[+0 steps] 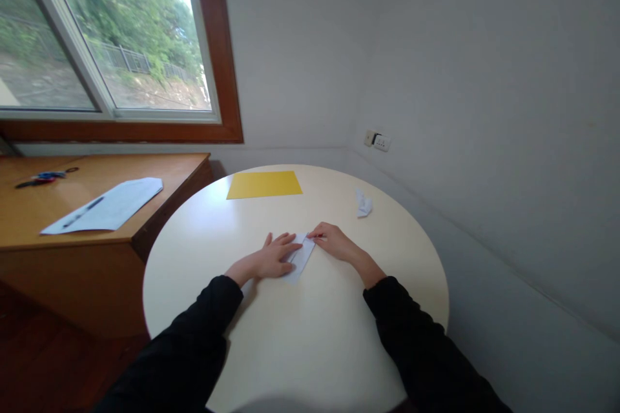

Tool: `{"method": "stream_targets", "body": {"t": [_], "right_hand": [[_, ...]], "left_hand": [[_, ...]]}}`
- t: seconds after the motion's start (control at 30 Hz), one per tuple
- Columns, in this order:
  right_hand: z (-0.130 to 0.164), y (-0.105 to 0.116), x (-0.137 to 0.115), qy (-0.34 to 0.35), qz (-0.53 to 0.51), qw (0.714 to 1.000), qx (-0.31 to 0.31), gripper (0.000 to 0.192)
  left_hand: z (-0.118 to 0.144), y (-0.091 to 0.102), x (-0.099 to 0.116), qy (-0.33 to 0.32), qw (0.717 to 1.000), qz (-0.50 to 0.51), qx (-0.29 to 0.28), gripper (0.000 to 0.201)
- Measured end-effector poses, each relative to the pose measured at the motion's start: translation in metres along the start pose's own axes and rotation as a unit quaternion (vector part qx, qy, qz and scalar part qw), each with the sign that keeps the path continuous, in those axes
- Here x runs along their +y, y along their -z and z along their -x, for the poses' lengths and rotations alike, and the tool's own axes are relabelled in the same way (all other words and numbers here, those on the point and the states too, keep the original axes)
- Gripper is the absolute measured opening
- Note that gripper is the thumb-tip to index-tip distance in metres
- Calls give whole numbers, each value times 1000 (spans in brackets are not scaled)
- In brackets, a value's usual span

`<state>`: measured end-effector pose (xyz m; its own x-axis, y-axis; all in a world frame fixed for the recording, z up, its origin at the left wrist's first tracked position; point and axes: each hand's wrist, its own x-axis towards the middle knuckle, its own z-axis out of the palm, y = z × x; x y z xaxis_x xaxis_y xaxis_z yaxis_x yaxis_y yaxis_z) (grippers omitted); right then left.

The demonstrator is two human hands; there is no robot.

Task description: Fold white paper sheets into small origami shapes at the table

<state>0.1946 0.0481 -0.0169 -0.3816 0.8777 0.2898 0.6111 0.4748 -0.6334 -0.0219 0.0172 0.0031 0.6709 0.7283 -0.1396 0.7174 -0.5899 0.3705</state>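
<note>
A folded piece of white paper (301,261) lies slanted on the round cream table (310,348). My left hand (272,257) rests flat over its left part, fingers spread, covering some of the paper. At the paper's upper right corner, my right hand (334,241) has its fingertips pinched together on the edge. Creases or layers run along the paper between the two hands, but their exact shape is too small to make out.
A yellow sheet (265,184) lies at the table's far side. Folded white paper (363,204) stands at the back right. On the wooden desk (177,197) to the left are white sheets (121,203), a pen (83,212) and scissors (43,177). Walls stand behind and right.
</note>
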Motion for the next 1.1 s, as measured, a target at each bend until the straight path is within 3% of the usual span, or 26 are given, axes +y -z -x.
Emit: {"method": "stream_targets", "body": {"t": [0.6, 1.1], "right_hand": [[6, 11, -8, -17, -69, 995, -69, 20], [5, 9, -6, -12, -96, 993, -66, 18]], "left_hand": [[3, 8, -5, -15, 997, 81, -3, 57], [4, 9, -13, -22, 993, 114, 0, 57]]}}
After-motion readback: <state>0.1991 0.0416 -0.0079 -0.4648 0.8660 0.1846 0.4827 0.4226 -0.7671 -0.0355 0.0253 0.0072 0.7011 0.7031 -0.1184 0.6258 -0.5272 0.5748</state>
